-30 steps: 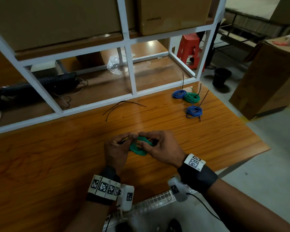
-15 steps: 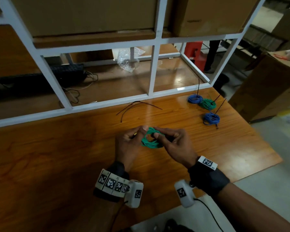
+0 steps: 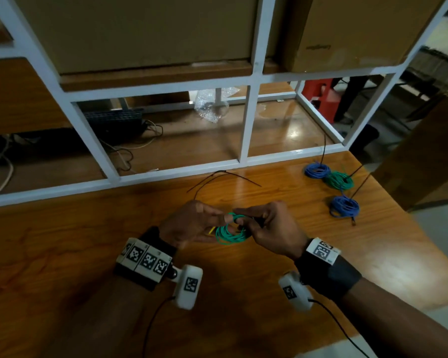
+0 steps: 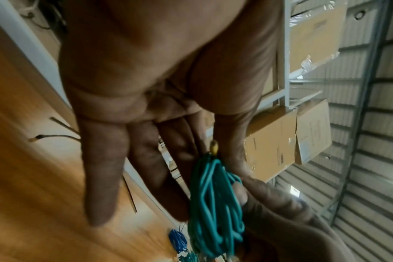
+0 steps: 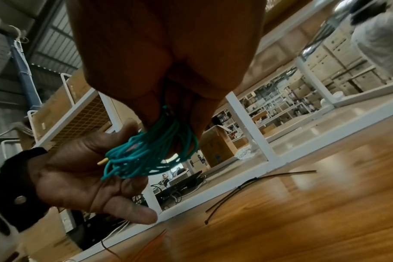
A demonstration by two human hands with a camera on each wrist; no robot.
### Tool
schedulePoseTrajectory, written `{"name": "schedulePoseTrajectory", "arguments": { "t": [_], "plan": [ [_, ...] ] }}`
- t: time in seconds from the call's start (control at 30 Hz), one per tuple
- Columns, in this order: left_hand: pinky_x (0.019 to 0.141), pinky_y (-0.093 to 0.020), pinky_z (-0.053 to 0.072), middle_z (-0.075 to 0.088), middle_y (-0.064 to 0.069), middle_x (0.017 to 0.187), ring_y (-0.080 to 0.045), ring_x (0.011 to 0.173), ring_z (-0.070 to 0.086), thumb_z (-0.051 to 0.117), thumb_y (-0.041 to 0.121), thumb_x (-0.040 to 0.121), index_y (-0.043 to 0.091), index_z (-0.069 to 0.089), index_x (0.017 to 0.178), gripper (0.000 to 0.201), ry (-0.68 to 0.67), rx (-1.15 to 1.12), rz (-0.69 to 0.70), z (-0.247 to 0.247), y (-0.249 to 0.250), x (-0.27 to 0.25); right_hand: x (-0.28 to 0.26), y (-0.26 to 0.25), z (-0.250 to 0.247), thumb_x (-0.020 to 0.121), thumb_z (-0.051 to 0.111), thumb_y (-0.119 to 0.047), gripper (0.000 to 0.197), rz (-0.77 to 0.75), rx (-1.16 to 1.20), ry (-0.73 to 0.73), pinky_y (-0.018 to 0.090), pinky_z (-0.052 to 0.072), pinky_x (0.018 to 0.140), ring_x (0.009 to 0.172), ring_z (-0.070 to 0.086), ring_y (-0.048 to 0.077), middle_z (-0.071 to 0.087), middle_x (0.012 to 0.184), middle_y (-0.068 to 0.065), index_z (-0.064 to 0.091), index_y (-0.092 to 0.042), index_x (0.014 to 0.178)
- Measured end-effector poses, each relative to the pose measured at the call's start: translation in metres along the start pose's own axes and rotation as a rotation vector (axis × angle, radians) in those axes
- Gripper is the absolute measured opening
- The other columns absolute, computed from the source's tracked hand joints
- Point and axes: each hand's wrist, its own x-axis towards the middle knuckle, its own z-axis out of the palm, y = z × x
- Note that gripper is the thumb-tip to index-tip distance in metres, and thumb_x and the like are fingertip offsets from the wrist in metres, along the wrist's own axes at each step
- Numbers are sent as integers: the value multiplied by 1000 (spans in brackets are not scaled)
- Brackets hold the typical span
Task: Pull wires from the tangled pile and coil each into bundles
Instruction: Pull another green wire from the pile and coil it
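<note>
A green wire coil [image 3: 232,233] is held just above the wooden table [image 3: 62,254] between both hands. My left hand [image 3: 217,226] pinches its left side, thumb on top and straight fingers [image 4: 101,177] below; a yellow wire tip [image 4: 214,146] sticks out by the thumb. My right hand [image 3: 241,220] grips the coil's right side with curled fingers. The wrist views show the coil [image 4: 215,203] [image 5: 150,150] edge-on between the two hands. Finished bundles lie at the far right: blue [image 3: 317,170], green [image 3: 339,180] and blue [image 3: 344,205].
Two black cable ties [image 3: 223,177] lie on the table beyond my hands. A white metal frame [image 3: 243,125] bounds the table's far side, with cardboard boxes [image 3: 140,29] on its shelf. The table's right edge [image 3: 411,215] drops to the floor.
Both hands keep hold of the green coil. The left fingers have straightened out beneath it. The head view has shifted closer and to the left.
</note>
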Motion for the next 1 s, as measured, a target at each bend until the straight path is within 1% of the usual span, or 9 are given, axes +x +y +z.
{"name": "schedulePoseTrajectory", "arguments": {
  "t": [0.2, 0.27, 0.33, 0.4, 0.47, 0.53, 0.87, 0.93, 1.0],
  "plan": [
    [67, -36, 57, 75, -10, 104, -29, 97, 72, 77, 33, 84, 15, 76, 102, 26, 464, -130, -31, -1, -4, 27, 46, 25, -11, 96, 70, -46, 18, 42, 266, -82, 47, 64, 71, 89, 77, 25, 80, 101, 6, 80, -35, 106],
    [69, -44, 61, 72, -11, 109, -27, 92, 71, 78, 33, 84, 12, 71, 104, 30, 638, -280, -106, -9, -10, 36, 72, 47, -23, 95, 68, -53, 30, 156, 234, 9, 50, 63, 74, 81, 76, 30, 79, 88, 8, 83, -26, 94],
    [83, -53, 57, 71, -13, 110, -24, 82, 67, 78, 32, 84, 9, 69, 109, 35, 765, -331, -146, -17, -13, 45, 98, 76, -34, 98, 71, -36, 27, 214, 157, 56, 39, 61, 70, 72, 74, 9, 77, 75, -8, 81, -19, 80],
    [77, -51, 59, 71, -7, 101, -22, 77, 66, 82, 37, 80, 10, 69, 106, 39, 862, -381, -150, -21, -13, 53, 128, 93, -41, 95, 72, -22, 24, 254, -8, 50, 26, 51, 62, 62, 65, 0, 69, 65, -17, 79, -18, 73],
    [56, -36, 55, 72, -8, 98, -24, 78, 66, 83, 38, 78, 7, 69, 101, 41, 930, -430, -119, -23, -13, 59, 157, 103, -39, 95, 68, -19, 19, 323, -169, -8, 22, 44, 59, 70, 68, 13, 72, 74, -3, 81, -13, 83],
    [55, -35, 52, 71, -10, 102, -27, 86, 67, 83, 32, 79, 2, 67, 96, 37, 1001, -503, -99, -24, -15, 65, 183, 110, -29, 95, 64, -22, 22, 355, -283, -98, 23, 45, 65, 84, 71, 26, 77, 93, 10, 82, -10, 97],
    [100, -45, 49, 71, -12, 116, -18, 100, 65, 80, 26, 82, 1, 65, 118, 46, 1019, -607, -42, -24, -22, 72, 222, 113, 28, 89, 75, -32, 32, 461, -562, -176, 42, 59, 87, 103, 68, 36, 70, 117, 15, 72, -13, 115],
    [91, -40, 55, 69, -9, 118, -20, 102, 68, 77, 24, 85, 3, 65, 120, 43, 988, -618, -33, -22, -24, 71, 219, 108, 25, 87, 77, -30, 34, 524, -498, -197, 42, 60, 86, 100, 68, 35, 69, 115, 16, 67, -9, 113],
    [68, -21, 51, 68, -4, 109, -7, 82, 64, 75, 19, 86, 3, 66, 117, 36, 964, -626, -18, -20, -24, 71, 212, 102, 20, 83, 79, -25, 25, 563, -457, -234, 34, 56, 74, 88, 65, 29, 68, 103, 13, 65, -12, 100]
  ]
}}
